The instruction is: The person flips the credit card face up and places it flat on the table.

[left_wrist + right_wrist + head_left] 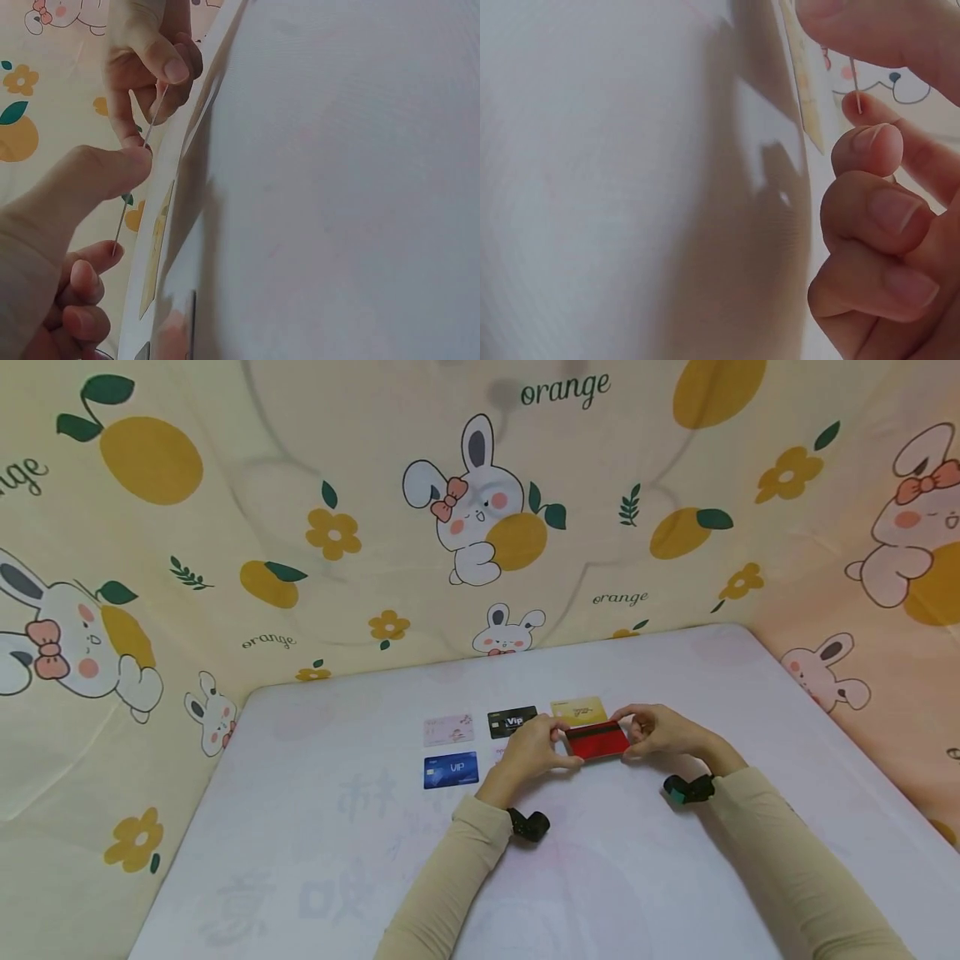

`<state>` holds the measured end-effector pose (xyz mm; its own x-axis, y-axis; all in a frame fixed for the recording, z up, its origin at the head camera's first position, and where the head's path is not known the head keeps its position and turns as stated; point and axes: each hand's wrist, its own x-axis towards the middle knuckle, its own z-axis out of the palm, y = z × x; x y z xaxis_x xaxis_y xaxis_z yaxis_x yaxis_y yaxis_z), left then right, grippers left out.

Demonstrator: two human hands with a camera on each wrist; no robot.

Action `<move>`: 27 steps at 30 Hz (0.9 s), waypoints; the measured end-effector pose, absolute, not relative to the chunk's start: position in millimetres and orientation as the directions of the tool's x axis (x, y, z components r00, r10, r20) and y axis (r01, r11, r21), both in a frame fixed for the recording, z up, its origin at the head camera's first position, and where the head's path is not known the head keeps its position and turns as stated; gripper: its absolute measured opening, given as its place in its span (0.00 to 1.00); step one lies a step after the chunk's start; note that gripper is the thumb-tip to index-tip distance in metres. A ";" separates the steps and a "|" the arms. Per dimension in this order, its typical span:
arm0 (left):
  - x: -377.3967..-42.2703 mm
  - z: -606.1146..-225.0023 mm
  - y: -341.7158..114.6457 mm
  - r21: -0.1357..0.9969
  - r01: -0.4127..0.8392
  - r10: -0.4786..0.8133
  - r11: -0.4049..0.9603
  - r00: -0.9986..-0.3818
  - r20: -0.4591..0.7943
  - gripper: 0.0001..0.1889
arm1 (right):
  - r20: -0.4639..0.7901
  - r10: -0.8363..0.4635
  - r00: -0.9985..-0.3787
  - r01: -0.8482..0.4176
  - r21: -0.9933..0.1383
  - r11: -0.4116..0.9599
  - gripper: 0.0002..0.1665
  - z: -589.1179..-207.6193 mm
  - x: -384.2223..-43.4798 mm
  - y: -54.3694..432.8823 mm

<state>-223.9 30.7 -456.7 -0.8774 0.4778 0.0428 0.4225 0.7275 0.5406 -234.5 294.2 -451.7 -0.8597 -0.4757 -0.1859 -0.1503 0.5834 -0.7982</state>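
Observation:
A red card [597,745] with a dark stripe along its upper edge is held above the table between both hands. My left hand [531,747] pinches its left end between thumb and fingers; my right hand [660,731] pinches the right end. Seen from the left wrist, the card [129,199] is edge-on, a thin line running between the two hands. In the right wrist view, the right hand [885,225] has its lower fingers curled, and little of the card shows. Just beyond the red card lies a gold card [576,710], flat on the table.
Left of the hands lie a black Vip card [504,723], a pale pink card [448,730] and a blue VIP card [451,770]. Another pinkish card [498,749] is mostly hidden by the left hand. The white table [637,893] meets a patterned cloth wall [360,610].

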 end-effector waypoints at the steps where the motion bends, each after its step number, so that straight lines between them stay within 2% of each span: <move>1: -223.7 -456.3 30.6 0.542 0.421 0.478 0.727 -0.877 0.040 0.24 | -0.182 -0.477 -0.860 -0.152 -0.800 0.580 0.35 -451.3 -234.1 294.3; 27: -222.2 -461.2 29.0 0.511 0.450 0.487 0.732 -0.871 0.068 0.26 | -0.109 -0.479 -0.871 -0.165 -0.854 0.494 0.35 -436.8 -230.2 289.2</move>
<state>-222.2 29.0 -461.2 -0.8705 0.4874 0.0680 0.4499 0.7324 0.5111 -230.2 289.2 -436.8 -0.8708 -0.4794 -0.1091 -0.1649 0.4939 -0.8538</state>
